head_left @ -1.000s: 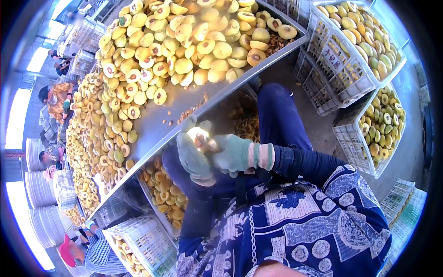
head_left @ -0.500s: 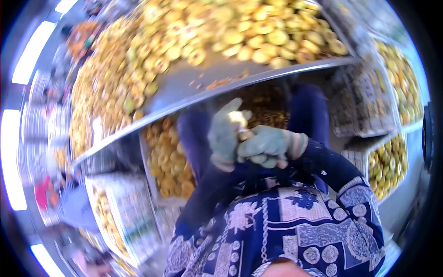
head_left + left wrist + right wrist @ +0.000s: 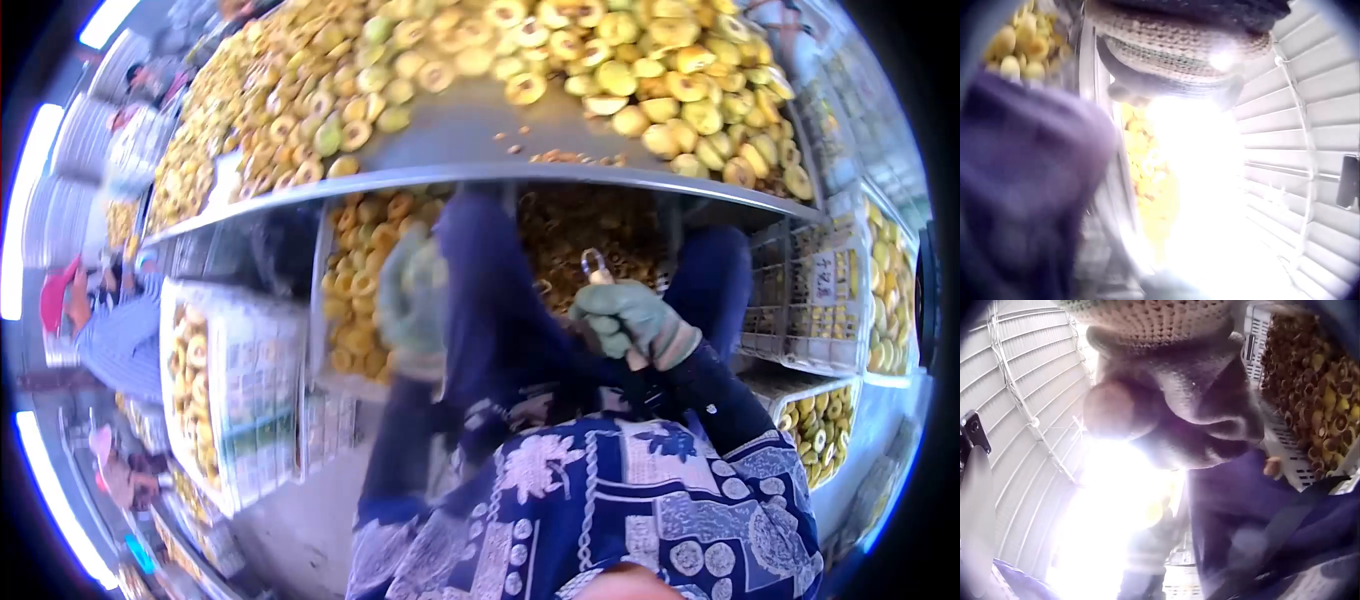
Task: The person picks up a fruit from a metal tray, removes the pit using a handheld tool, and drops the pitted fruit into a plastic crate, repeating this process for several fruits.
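Note:
My gloved right hand (image 3: 628,318) grips a loop-tipped pitting tool (image 3: 596,266) between the knees. Its metal loop points away from the body, and the wooden handle end shows below the fist. In the right wrist view, the fingers of the right hand (image 3: 1179,412) are curled. My gloved left hand (image 3: 412,295), blurred, is over a crate of yellow peach halves (image 3: 352,335) beside the left knee. Glare covers most of that hand in the left wrist view, where its knitted cuff (image 3: 1179,53) shows; I cannot tell whether its fingers hold anything.
A metal-topped table (image 3: 450,130) in front bears heaped peach halves (image 3: 690,90) and scattered pits (image 3: 575,157). Under its edge, between the knees, lies a crate of brown scraps (image 3: 570,225). White crates (image 3: 255,385) stand left, more crates (image 3: 815,280) right. Other people work at far left.
My left hand has parted from the right and moved left over the peach crate. The right hand has shifted right, exposing the tool's loop. The head view has turned.

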Tool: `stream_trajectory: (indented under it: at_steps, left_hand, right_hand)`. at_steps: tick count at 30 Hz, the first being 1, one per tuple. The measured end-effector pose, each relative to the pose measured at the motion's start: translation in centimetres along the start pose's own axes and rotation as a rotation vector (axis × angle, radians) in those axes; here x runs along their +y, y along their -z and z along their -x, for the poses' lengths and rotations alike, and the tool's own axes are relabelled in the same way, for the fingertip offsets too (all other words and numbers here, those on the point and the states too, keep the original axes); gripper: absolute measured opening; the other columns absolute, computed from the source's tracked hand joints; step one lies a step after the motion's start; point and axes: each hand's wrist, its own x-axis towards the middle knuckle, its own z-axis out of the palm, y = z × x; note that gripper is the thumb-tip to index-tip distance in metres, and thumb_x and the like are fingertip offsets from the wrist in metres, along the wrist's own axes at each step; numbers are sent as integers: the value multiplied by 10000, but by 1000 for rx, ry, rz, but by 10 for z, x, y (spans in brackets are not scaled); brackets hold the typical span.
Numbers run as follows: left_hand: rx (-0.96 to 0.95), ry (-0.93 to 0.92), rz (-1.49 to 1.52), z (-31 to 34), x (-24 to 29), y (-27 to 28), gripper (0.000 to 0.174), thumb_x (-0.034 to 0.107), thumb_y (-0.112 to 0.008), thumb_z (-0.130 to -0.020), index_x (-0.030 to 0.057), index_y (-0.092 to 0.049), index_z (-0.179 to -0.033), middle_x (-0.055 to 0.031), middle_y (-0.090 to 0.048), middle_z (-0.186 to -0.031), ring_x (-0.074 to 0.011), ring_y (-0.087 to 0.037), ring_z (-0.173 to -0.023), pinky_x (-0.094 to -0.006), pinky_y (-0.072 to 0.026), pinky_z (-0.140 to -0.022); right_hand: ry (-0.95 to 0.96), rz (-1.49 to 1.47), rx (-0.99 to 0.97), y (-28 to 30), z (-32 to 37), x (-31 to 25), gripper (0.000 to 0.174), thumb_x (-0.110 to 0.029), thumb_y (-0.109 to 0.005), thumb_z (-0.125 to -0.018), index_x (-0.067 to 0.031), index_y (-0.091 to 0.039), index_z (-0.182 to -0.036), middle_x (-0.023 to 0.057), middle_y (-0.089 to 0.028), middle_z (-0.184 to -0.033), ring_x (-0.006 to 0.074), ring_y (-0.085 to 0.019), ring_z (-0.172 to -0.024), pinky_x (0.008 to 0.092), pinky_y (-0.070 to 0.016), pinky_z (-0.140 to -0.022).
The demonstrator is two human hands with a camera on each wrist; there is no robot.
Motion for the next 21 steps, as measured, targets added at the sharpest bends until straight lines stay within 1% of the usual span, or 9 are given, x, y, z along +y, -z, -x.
stream_trajectory:
  at_steps: [1, 2, 4, 8, 11, 15, 17, 20, 21]
  left_hand:
    - [-140, 66, -43, -17, -35, 40, 241, 134, -535, -949, 11, -603, -1145, -122, -631, -1092, -187, -583, -1044, -301, -439, -933]
    - [-246, -326, -788, -32, -42, 70, 274, 166, -558, -942, -26, -609, -1130, -98, -636, -1098, -152, -577, -1025, -292, -441, -919]
    - [-220, -424, -1030, -55, -25, 65, 322, 246, -617, -891, -16, -636, -1076, -152, -645, -1023, -296, -598, -1007, -383, -453, -906]
    - [-282, -45, -636, -111, -17, -26, 323, 252, -627, -861, 1, -630, -1063, -176, -645, -1042, -294, -604, -1005, -352, -455, -898]
    - [-450, -330, -928, -166, -27, -104, 403, 321, -617, -858, 33, -595, -1140, -207, -633, -1047, -340, -608, -971, -392, -464, -864]
    - [-481, -176, -993, -224, -84, -186, 491, 383, -618, -840, 35, -572, -1183, -209, -639, -1066, -325, -608, -1009, -382, -460, -880]
    - [-387, -361, -1012, -240, -123, -203, 586, 436, -638, -800, 40, -553, -1222, -219, -637, -1091, -320, -605, -1041, -383, -458, -889]
    - [-587, -76, -1165, -238, -101, -225, 662, 470, -664, -757, 40, -543, -1245, -222, -633, -1110, -328, -607, -1048, -390, -460, -889]
    - [-577, -185, -1098, -239, -104, -223, 672, 466, -696, -727, 36, -558, -1225, -212, -644, -1078, -333, -618, -1019, -389, -469, -871]
  right_hand:
    - [2, -22, 51, 6, -3, 0, 174, -209, -618, -844, -39, -595, -871, -39, -471, -577, 74, -422, -413, 221, -329, -375]
    - [1, -70, 63, 8, -3, -1, 193, -221, -594, -877, -30, -584, -856, -47, -432, -558, 65, -385, -419, 210, -296, -377]
    - [12, -92, 120, 14, -6, -5, 189, -220, -601, -867, -35, -585, -831, -32, -466, -563, 79, -409, -409, 225, -308, -371]
    - [67, -21, 150, 16, -17, -15, 206, -215, -647, -804, -46, -587, -702, 45, -532, -545, 137, -478, -394, 305, -362, -354]
    - [154, 15, 110, 19, -14, -25, 213, -224, -636, -791, -21, -609, -732, 55, -538, -551, 153, -483, -393, 297, -366, -363]
    - [190, -41, 106, 41, -26, -19, 245, -245, -617, -805, -1, -612, -794, 58, -554, -583, 138, -492, -398, 283, -369, -365]
    - [192, -60, 137, 47, -24, -26, 244, -244, -610, -808, 0, -612, -792, 57, -550, -574, 139, -493, -396, 282, -371, -365]
    - [190, -47, 169, 51, -18, -38, 243, -242, -596, -815, -1, -601, -780, 56, -541, -555, 142, -492, -389, 282, -377, -364]
    - [187, -16, 173, 50, -18, -43, 243, -241, -589, -819, -3, -588, -769, 56, -536, -546, 144, -491, -385, 282, -381, -363]
